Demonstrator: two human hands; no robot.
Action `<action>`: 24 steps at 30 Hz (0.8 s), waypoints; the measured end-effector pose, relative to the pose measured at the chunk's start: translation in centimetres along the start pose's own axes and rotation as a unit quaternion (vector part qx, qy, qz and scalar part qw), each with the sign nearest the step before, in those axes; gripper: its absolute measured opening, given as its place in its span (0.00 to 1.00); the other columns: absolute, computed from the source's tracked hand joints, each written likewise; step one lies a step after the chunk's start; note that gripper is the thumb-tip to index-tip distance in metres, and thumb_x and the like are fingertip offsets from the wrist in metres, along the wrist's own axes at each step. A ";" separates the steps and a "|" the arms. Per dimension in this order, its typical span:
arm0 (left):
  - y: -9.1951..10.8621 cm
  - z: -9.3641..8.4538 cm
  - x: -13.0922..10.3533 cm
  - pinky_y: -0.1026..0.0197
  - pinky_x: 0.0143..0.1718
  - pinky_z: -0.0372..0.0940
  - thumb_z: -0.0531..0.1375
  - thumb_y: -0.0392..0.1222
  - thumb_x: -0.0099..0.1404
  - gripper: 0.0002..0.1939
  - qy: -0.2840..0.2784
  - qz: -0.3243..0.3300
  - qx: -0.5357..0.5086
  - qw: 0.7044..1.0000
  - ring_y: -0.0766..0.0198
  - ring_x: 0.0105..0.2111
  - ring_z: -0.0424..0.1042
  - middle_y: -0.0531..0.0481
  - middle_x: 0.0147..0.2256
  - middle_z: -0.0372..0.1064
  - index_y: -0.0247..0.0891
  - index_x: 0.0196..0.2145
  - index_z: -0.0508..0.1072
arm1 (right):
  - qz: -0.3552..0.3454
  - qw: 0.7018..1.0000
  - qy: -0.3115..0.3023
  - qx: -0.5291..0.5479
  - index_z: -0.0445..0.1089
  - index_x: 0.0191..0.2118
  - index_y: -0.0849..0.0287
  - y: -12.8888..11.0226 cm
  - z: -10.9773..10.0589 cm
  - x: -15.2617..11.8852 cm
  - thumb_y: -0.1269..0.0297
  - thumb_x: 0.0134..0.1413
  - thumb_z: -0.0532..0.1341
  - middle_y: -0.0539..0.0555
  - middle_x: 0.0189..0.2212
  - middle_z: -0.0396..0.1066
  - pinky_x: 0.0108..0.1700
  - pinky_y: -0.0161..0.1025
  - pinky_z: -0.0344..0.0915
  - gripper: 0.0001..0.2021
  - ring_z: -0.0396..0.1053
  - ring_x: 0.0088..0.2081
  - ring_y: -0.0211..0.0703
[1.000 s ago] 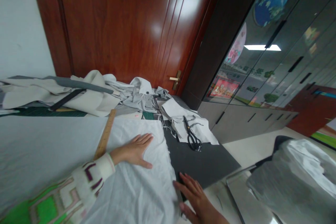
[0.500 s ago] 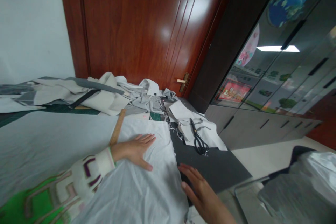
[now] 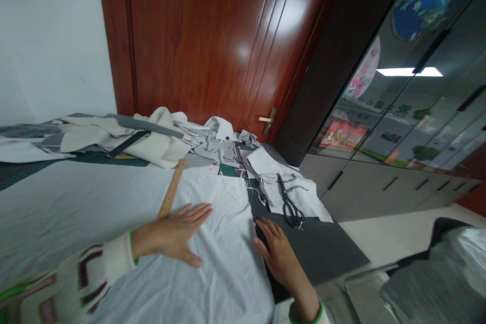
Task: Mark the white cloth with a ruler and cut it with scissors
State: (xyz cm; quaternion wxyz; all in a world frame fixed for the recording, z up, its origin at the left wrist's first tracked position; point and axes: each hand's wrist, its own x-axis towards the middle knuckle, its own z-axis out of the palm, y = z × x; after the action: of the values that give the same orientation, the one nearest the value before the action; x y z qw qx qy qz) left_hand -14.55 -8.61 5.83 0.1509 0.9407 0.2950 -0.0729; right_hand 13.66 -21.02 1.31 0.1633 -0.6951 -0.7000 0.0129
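Head view: resting the left hand (image 3: 174,235) wide-fingered on white cloth (image 3: 216,283) over the dark table (image 3: 322,245), partly across a wooden ruler (image 3: 173,187). Poising the right hand (image 3: 278,254), loosely spread, by the cloth's right edge (touching or not, cannot tell).

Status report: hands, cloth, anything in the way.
Left hand spread on white cloth. Right hand open, empty, at its edge. Wooden ruler on cloth, partly hidden by left hand.

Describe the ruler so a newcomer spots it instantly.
Below the reddish-brown door, a white cloth lies spread out. On it, a straight ruler runs from the left hand to the cloth's far edge. Its tan colour sets it apart from the white fabric around it.
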 end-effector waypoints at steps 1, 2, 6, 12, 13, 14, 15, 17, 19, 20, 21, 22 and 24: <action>0.1 0.3 -0.1 0.43 0.69 0.34 0.58 0.74 0.55 0.61 0.004 0.004 -0.002 1.000 0.47 0.70 0.33 0.33 0.69 0.31 0.29 0.69 0.41 | -0.017 1.000 -0.011 0.011 0.63 0.64 0.59 -0.2 0.1 0.0 0.58 0.66 0.55 0.60 0.64 0.62 0.65 0.55 0.57 0.24 0.58 0.65 0.54; 0.1 0.6 -0.2 0.44 0.69 0.33 0.57 0.75 0.56 0.60 0.008 0.009 -0.002 1.000 0.48 0.70 0.32 0.33 0.70 0.31 0.28 0.69 0.41 | -0.021 0.999 -0.021 0.016 0.62 0.64 0.56 -0.4 0.2 0.1 0.57 0.65 0.55 0.58 0.65 0.60 0.65 0.56 0.56 0.24 0.56 0.66 0.55; 0.3 1.9 -0.6 0.44 0.69 0.33 0.53 0.76 0.58 0.59 0.045 0.015 -0.009 0.999 0.47 0.70 0.32 0.35 0.70 0.31 0.30 0.70 0.40 | 0.043 0.999 -0.022 -0.012 0.63 0.64 0.54 -0.3 0.2 0.1 0.57 0.65 0.55 0.57 0.65 0.61 0.64 0.65 0.54 0.23 0.57 0.65 0.60; 0.9 2.5 -1.5 0.44 0.69 0.36 0.55 0.73 0.60 0.55 0.058 0.019 -0.023 0.998 0.46 0.70 0.35 0.37 0.70 0.33 0.33 0.70 0.40 | 0.026 1.000 -0.011 -0.003 0.71 0.57 0.56 1.7 -0.5 -0.1 0.62 0.64 0.55 0.61 0.59 0.69 0.61 0.57 0.60 0.19 0.66 0.60 0.58; 1.1 2.4 -1.8 0.43 0.69 0.36 0.55 0.73 0.59 0.56 0.056 0.023 -0.031 0.998 0.45 0.70 0.36 0.37 0.70 0.34 0.33 0.70 0.41 | 0.021 1.000 -0.010 0.009 0.73 0.55 0.57 1.9 -0.7 -0.1 0.62 0.64 0.55 0.61 0.57 0.71 0.61 0.56 0.61 0.18 0.67 0.58 0.57; 1.2 2.3 -2.0 0.43 0.69 0.36 0.55 0.74 0.59 0.56 0.055 0.028 -0.039 0.997 0.45 0.70 0.37 0.38 0.70 0.34 0.33 0.70 0.42 | 0.020 1.000 -0.008 0.021 0.73 0.54 0.58 2.0 -0.9 -0.1 0.62 0.64 0.55 0.61 0.56 0.72 0.60 0.56 0.61 0.17 0.68 0.57 0.56; 1.4 2.2 -2.2 0.43 0.69 0.36 0.56 0.74 0.58 0.56 0.051 0.033 -0.046 0.997 0.44 0.69 0.37 0.38 0.70 0.35 0.33 0.70 0.43 | 0.019 0.999 -0.007 0.034 0.74 0.53 0.60 2.0 -1.1 -0.2 0.62 0.64 0.55 0.62 0.54 0.73 0.60 0.55 0.62 0.17 0.69 0.56 0.56; 1.6 1.9 -2.5 0.44 0.69 0.34 0.57 0.74 0.57 0.57 0.035 0.045 -0.055 0.997 0.44 0.69 0.37 0.38 0.70 0.34 0.34 0.69 0.45 | 0.013 0.997 -0.007 0.073 0.74 0.52 0.62 1.7 -1.9 -0.4 0.63 0.65 0.54 0.62 0.51 0.75 0.58 0.53 0.64 0.17 0.71 0.54 0.55; 1.6 1.4 -2.4 0.46 0.69 0.34 0.58 0.74 0.56 0.57 0.015 0.056 -0.061 0.997 0.46 0.69 0.37 0.38 0.70 0.34 0.34 0.69 0.45 | -0.002 0.991 -0.010 0.137 0.74 0.51 0.61 1.1 -2.8 -0.7 0.61 0.66 0.53 0.61 0.49 0.77 0.56 0.49 0.66 0.17 0.73 0.51 0.52; 1.6 1.1 -2.3 0.47 0.69 0.35 0.58 0.74 0.56 0.57 0.005 0.058 -0.064 0.996 0.47 0.70 0.37 0.38 0.70 0.34 0.34 0.69 0.45 | -0.010 0.985 -0.008 0.173 0.74 0.51 0.59 0.7 -3.4 -0.9 0.59 0.66 0.52 0.60 0.48 0.77 0.54 0.47 0.67 0.17 0.74 0.50 0.50; 1.5 0.8 -2.0 0.48 0.69 0.36 0.57 0.74 0.57 0.57 -0.002 0.058 -0.066 0.996 0.48 0.70 0.37 0.38 0.70 0.34 0.34 0.70 0.44 | -0.018 0.979 -0.005 0.205 0.74 0.50 0.58 0.2 -3.9 -1.0 0.57 0.67 0.52 0.58 0.47 0.78 0.53 0.46 0.68 0.18 0.74 0.50 0.49; 1.5 0.4 -1.6 0.48 0.69 0.37 0.57 0.74 0.58 0.56 -0.006 0.056 -0.065 0.996 0.48 0.70 0.36 0.38 0.70 0.34 0.34 0.70 0.43 | -0.023 0.973 0.001 0.230 0.75 0.49 0.56 -0.2 -4.3 -1.0 0.55 0.66 0.52 0.57 0.47 0.78 0.53 0.44 0.68 0.17 0.74 0.49 0.48; 1.4 -0.3 -0.4 0.47 0.68 0.37 0.56 0.72 0.59 0.55 -0.011 0.044 -0.056 0.997 0.48 0.70 0.34 0.37 0.70 0.32 0.34 0.70 0.42 | -0.028 0.966 0.014 0.257 0.75 0.48 0.55 -0.8 -5.0 -0.8 0.54 0.66 0.53 0.56 0.45 0.79 0.52 0.43 0.68 0.17 0.75 0.49 0.48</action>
State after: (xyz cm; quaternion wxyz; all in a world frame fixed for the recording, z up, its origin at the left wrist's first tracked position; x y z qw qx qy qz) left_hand -14.04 -9.83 6.55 0.2100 0.9420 0.2551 -0.0593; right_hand 14.11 -22.87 6.03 0.3467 -0.6102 -0.6898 0.1776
